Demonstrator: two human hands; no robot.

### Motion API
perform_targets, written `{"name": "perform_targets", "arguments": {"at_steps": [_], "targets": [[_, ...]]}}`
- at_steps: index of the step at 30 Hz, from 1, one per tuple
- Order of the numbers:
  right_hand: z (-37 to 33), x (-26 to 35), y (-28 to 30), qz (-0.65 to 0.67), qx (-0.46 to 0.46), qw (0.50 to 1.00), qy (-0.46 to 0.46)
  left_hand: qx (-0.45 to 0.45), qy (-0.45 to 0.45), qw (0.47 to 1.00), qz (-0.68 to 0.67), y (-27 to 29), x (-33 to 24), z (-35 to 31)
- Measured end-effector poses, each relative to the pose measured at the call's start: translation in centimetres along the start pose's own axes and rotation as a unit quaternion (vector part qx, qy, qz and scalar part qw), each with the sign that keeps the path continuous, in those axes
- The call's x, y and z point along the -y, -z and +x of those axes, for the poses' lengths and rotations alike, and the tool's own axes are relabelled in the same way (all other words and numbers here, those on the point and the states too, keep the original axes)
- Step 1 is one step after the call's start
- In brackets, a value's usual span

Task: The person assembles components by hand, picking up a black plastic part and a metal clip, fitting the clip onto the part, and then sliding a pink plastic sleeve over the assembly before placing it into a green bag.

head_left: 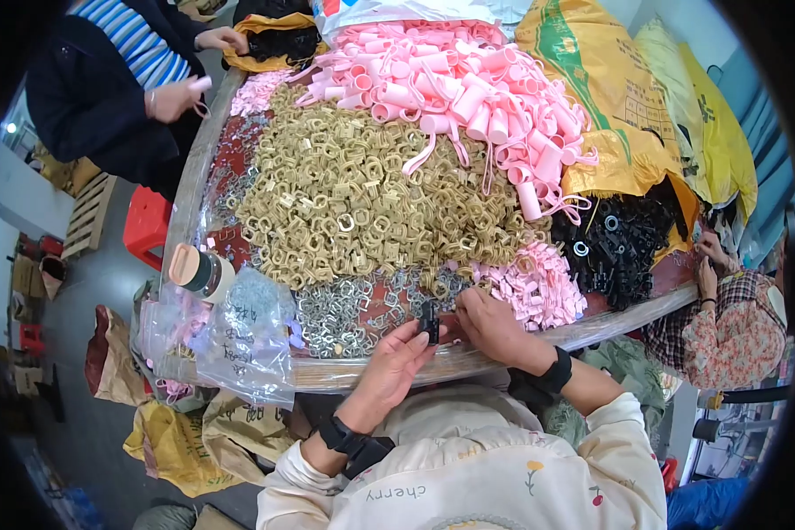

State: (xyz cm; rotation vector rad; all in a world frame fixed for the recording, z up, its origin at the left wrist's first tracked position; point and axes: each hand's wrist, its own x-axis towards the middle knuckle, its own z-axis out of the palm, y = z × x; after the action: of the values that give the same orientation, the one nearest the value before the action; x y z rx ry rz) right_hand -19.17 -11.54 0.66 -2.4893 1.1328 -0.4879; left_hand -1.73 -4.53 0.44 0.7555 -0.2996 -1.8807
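Observation:
My left hand (pixel 396 364) is closed on a small black plastic part (pixel 429 323), held upright between thumb and fingers above the near table edge. Just to the right, my right hand (pixel 496 329) has its fingers pinched together, and whatever they may hold is hidden. Small pink pieces (pixel 539 287) lie in a heap right beside that hand. Beyond the left hand, loose silver metal rings (pixel 344 309) are scattered along the table's near side. A large mound of beige ring-shaped parts (pixel 362 194) fills the middle.
Pink cylinders with straps (pixel 477 88) are piled at the back. Black parts (pixel 614 243) spill from a yellow sack (pixel 592 79) at right. A bottle (pixel 201 274) and a clear plastic bag (pixel 247 336) sit at left. Two people work at the table's far left and right.

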Motion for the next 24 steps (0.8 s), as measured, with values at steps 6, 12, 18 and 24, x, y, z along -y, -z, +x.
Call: {"name": "perform_targets", "arguments": {"at_steps": [6,12,18,24], "targets": [[0.9,2.5,0.1,0.204,-0.080,0.975,-0.036,0.033,-0.046,0.997,-0.050,-0.1,0.7,0.4],[0.8,2.6,-0.3,0.216,-0.105,0.970,-0.026,0.032,-0.060,0.996,-0.060,0.2,0.3,0.3],[1.3,3.0,0.4,0.363,-0.013,0.929,-0.075,0.043,-0.095,0.992,-0.068,0.4,-0.1,0.0],[1.7,2.4,0.4,0.581,0.116,0.784,-0.184,0.067,-0.110,0.990,-0.050,1.4,0.0,-0.6]]}}
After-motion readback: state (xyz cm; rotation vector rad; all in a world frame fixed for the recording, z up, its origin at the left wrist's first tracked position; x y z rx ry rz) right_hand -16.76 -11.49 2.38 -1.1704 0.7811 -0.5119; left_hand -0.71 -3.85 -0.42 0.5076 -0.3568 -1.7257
